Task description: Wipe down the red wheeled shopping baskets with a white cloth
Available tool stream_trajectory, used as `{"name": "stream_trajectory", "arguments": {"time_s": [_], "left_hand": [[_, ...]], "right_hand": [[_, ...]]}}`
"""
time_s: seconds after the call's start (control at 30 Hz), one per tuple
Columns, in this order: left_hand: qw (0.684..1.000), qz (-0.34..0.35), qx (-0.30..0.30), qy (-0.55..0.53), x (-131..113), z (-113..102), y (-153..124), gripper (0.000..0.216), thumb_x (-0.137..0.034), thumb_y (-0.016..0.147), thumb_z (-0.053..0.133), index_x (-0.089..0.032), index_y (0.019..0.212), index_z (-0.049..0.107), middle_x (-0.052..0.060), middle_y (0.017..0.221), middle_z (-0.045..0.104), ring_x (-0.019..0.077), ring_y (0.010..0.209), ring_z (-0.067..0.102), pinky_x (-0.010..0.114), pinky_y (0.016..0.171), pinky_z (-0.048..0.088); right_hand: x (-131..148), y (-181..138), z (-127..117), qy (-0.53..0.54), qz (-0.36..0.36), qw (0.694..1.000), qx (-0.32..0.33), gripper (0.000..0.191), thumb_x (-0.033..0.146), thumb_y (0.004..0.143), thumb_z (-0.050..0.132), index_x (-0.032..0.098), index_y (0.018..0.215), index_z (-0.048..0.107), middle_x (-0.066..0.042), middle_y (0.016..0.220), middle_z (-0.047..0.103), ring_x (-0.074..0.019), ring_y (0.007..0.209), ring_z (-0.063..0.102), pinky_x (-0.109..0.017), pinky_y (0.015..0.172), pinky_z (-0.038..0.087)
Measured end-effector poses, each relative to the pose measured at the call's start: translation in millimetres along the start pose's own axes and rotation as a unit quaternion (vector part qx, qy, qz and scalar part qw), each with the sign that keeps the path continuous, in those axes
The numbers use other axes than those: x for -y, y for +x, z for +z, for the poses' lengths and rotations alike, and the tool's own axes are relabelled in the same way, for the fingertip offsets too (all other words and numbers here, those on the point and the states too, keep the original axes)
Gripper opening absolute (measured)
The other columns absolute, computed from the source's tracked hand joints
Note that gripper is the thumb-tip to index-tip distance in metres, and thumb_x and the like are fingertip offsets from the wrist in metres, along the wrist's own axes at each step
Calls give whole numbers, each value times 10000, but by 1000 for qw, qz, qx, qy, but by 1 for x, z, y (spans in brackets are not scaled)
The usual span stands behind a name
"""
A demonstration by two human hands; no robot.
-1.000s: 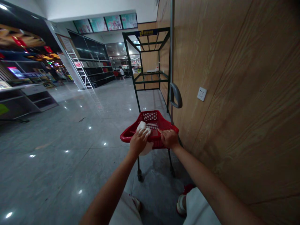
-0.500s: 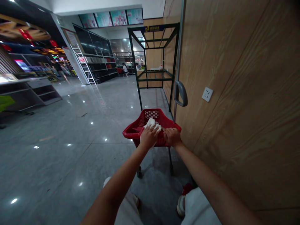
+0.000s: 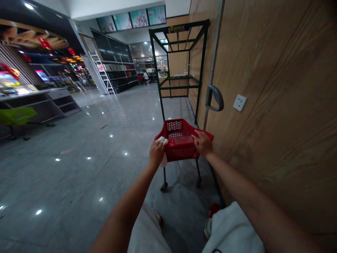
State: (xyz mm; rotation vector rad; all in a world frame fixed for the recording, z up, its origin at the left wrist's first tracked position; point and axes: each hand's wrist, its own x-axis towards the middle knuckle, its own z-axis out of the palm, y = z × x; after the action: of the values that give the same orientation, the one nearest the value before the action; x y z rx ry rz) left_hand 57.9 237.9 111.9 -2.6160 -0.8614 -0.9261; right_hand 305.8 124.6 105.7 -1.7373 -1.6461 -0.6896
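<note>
A red plastic shopping cart (image 3: 181,154) on dark legs with casters stands in front of me, its basket showing no goods. My left hand (image 3: 157,153) is closed around a white cloth (image 3: 162,140) and presses it against the left end of the cart's handle. A loose part of the cloth hangs below that hand. At the handle's right end, my right hand (image 3: 203,142) grips the red rim, fingers bent over it. The handle's middle panel is uncovered between my two hands.
A dark metal rack frame (image 3: 179,87) stands beyond the cart. Along the right runs a wood-panelled wall (image 3: 276,140) with a grey handle (image 3: 216,98) on a pole and a socket (image 3: 239,103). A ladder (image 3: 105,75) leans by shelves; a person (image 3: 146,76) is far back.
My left hand has slid the cloth from the handle's middle to its left end. The right hand has stayed near the right end, its fingers spread a little more. The view has turned slightly left.
</note>
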Motion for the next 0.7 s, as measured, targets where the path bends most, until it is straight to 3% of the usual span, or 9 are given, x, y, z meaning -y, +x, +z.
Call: {"name": "stream_trajectory", "arguments": {"time_s": [0.1, 0.23, 0.33, 0.47, 0.57, 0.7], "left_hand": [[1000, 12, -15, -4, -30, 7, 4, 294, -142, 900, 460, -253, 1121, 619, 44, 998, 687, 230, 1040, 586, 437, 988, 429], [998, 40, -21, -52, -63, 10, -2, 261, -188, 911, 445, -190, 1096, 630, 93, 1043, 675, 234, 1031, 595, 439, 996, 435], [988, 99, -9, -118, -63, 12, -12, 267, -236, 918, 439, -187, 1095, 634, 90, 1058, 676, 213, 1029, 602, 432, 1018, 431], [963, 152, -18, -222, -40, 26, -20, 285, -304, 923, 429, -208, 1070, 653, 64, 1059, 687, 198, 1079, 592, 418, 1027, 439], [952, 97, -35, -289, -31, 46, -15, 339, -323, 940, 373, -188, 984, 681, 77, 1007, 702, 193, 1015, 623, 402, 973, 482], [941, -12, -51, -334, -49, 63, -3, 378, -327, 948, 353, -170, 874, 689, 79, 917, 711, 180, 904, 645, 354, 878, 521]], "right_hand": [[36, 10, -1, 18, -10, 1000, 7, 327, 216, 878, 422, 171, 1074, 680, -102, 1333, 534, -252, 1241, 437, -430, 1062, 280], [70, 1, 2, 67, -23, 996, 52, 379, 247, 906, 387, 185, 1215, 598, -81, 1109, 667, -207, 1065, 552, -418, 1057, 274], [56, -22, 0, 64, -49, 996, 28, 406, 283, 899, 386, 172, 1238, 580, -85, 1032, 690, -212, 998, 573, -407, 977, 324], [23, -50, -10, 72, -110, 991, -27, 386, 256, 874, 355, 200, 1122, 645, -62, 969, 702, -201, 965, 583, -381, 913, 347], [11, -57, -17, 92, -96, 991, -34, 354, 260, 844, 350, 213, 931, 690, -48, 903, 705, -203, 960, 583, -380, 921, 350], [0, -49, -29, 105, -60, 993, 8, 306, 267, 802, 383, 217, 782, 684, -35, 836, 703, -205, 941, 588, -369, 921, 369]]}}
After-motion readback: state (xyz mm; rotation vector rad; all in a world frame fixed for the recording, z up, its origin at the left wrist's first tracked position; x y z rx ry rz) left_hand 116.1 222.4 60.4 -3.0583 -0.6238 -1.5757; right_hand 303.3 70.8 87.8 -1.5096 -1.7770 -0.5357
